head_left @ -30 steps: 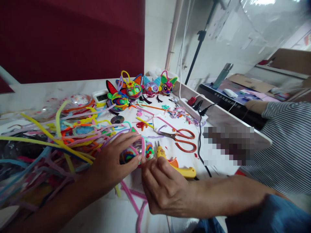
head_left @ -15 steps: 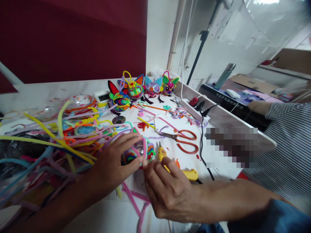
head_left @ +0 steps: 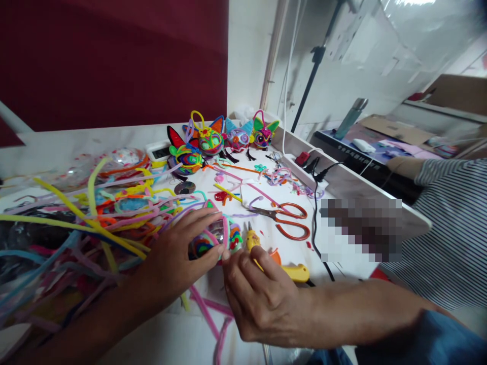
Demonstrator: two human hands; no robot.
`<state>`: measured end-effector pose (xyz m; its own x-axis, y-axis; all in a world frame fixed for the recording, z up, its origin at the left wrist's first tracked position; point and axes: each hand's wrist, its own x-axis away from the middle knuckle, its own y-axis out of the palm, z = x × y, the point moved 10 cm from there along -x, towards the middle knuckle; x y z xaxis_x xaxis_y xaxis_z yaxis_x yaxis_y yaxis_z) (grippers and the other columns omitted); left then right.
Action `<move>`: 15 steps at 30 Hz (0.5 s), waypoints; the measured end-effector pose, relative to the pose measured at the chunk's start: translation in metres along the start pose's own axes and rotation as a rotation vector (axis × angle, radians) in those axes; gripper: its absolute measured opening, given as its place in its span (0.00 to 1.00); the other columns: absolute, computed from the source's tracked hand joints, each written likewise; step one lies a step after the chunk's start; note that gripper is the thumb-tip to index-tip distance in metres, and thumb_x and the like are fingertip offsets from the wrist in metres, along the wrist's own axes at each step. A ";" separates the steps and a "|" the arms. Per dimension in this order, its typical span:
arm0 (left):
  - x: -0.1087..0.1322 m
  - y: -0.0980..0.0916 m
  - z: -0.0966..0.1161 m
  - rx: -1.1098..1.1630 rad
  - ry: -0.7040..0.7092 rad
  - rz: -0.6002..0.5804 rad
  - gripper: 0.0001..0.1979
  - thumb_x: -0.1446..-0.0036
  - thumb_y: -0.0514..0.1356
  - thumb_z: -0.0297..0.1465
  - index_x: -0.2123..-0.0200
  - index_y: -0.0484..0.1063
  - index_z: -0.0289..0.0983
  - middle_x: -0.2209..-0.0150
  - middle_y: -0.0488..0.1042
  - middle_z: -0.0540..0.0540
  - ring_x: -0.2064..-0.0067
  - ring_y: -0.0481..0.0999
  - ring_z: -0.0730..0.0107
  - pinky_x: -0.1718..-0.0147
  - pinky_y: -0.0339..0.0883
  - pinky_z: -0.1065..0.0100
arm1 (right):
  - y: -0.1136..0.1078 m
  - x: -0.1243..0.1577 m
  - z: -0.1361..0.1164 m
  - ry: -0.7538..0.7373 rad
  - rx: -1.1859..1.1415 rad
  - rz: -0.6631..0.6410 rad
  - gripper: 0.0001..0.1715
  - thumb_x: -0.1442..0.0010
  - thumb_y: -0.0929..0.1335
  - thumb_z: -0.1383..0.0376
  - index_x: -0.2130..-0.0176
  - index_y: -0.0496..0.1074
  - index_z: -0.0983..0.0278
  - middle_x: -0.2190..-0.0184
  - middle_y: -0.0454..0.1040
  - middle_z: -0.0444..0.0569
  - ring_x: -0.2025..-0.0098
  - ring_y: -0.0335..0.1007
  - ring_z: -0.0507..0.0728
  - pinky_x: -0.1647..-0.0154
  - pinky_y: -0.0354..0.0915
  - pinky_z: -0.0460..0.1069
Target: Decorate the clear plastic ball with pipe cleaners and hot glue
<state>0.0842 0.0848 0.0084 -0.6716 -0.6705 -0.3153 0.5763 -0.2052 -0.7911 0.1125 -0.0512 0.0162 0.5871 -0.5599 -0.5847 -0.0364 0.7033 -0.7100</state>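
My left hand (head_left: 186,251) is curved around a clear plastic ball (head_left: 217,230) covered in part with coloured pipe cleaners, its thumb and fingers gripping the sides. A pink pipe cleaner (head_left: 225,230) runs down over the ball's face. At its lower end, my right hand (head_left: 262,296) pinches thumb and fingers together against the ball's edge; the fingertips are partly hidden. Just beyond the right hand lies a yellow hot glue gun (head_left: 299,273), its nozzle pointing away. Loose pink pipe cleaners (head_left: 205,312) hang below the hands.
Orange-handled scissors (head_left: 291,215) lie behind the glue gun. Tangled pipe cleaners (head_left: 114,223) cover the left side. Several decorated balls with ears (head_left: 211,142) stand along the back. A black cable (head_left: 315,228) crosses the right side from a power strip (head_left: 300,170). A person in a striped shirt (head_left: 449,228) is at right.
Both hands keep almost the same pose on the ball and pink pipe cleaner. The whole view has shifted very slightly.
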 end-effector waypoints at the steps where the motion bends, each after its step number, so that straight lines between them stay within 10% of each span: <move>1: 0.000 0.000 0.001 0.001 0.004 0.005 0.23 0.44 0.57 0.40 0.49 0.77 0.35 0.44 0.78 0.37 0.41 0.76 0.51 0.42 0.72 0.54 | 0.000 0.000 0.000 -0.002 -0.002 0.000 0.19 0.37 0.61 0.74 0.57 0.78 0.81 0.64 0.81 0.63 0.63 0.76 0.65 0.53 0.62 0.61; 15: 0.000 -0.001 0.001 0.016 -0.005 0.007 0.24 0.44 0.56 0.41 0.50 0.77 0.33 0.45 0.78 0.35 0.42 0.77 0.49 0.42 0.72 0.53 | -0.001 0.000 0.000 0.006 -0.013 -0.016 0.19 0.37 0.61 0.75 0.56 0.78 0.82 0.62 0.80 0.64 0.61 0.76 0.66 0.53 0.62 0.62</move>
<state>0.0838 0.0838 0.0101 -0.6648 -0.6758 -0.3183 0.5887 -0.2117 -0.7801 0.1130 -0.0522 0.0169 0.5831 -0.5736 -0.5753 -0.0373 0.6885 -0.7242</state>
